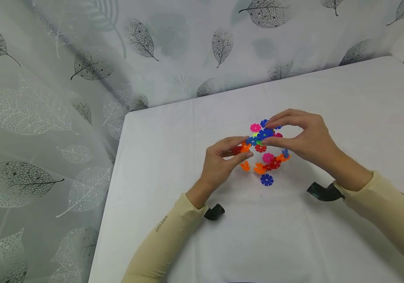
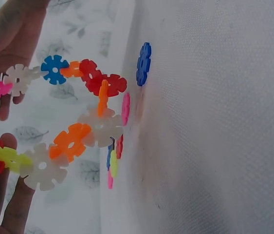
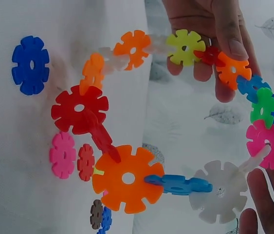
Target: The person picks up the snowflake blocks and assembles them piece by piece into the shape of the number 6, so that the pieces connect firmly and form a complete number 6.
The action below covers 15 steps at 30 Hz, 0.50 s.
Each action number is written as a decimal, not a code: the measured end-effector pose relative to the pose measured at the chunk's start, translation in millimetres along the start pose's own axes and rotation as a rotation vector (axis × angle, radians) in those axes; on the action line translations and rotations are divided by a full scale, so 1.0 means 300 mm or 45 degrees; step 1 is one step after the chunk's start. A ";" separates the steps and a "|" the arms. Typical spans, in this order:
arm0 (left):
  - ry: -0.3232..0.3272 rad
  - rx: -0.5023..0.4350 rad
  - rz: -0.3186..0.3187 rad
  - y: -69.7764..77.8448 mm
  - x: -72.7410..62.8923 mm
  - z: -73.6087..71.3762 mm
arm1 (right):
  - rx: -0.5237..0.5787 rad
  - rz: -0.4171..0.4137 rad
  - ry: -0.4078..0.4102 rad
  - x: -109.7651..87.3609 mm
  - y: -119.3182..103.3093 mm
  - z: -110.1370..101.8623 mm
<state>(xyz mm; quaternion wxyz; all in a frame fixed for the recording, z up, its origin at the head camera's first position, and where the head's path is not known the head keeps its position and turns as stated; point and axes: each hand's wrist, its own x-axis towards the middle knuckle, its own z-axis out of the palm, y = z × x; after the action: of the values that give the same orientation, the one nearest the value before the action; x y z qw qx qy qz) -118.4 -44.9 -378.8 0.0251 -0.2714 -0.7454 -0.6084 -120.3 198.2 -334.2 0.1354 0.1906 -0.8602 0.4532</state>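
Both hands hold a closed loop of slotted plastic flower discs (image 3: 105,190) raised above the table. Its linked pieces are orange, red, white, yellow, blue, green and pink. My left hand (image 1: 219,159) pinches the loop between thumb and fingers at an orange disc (image 3: 229,75). Opposite it, my right hand (image 1: 309,131) pinches a dark blue disc (image 1: 264,136) that sits against the green disc (image 3: 262,107) of the loop. How far the blue disc's slot goes onto the green one I cannot tell. Below the loop, a loose blue disc (image 1: 263,181) lies on the table.
More loose discs lie behind the loop, among them a pink one (image 1: 255,127), a red one (image 3: 85,170) and a brown one (image 3: 96,214). The table has a white cover (image 1: 152,177). Leaf-print curtains (image 1: 173,43) hang along its back and left edges.
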 end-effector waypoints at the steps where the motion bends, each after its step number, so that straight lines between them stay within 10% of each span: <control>1: 0.001 0.004 0.004 -0.001 0.000 0.000 | -0.001 -0.007 0.002 0.000 0.000 0.000; 15: 0.023 0.018 0.015 -0.005 0.002 0.006 | -0.010 -0.023 -0.093 -0.010 0.016 -0.011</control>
<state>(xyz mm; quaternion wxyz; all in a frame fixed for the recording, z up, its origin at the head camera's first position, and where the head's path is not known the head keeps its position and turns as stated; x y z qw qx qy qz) -119.0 -43.1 -380.4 0.0372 -0.2701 -0.7479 -0.6053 -119.6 204.2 -337.0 0.1088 0.2145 -0.8646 0.4412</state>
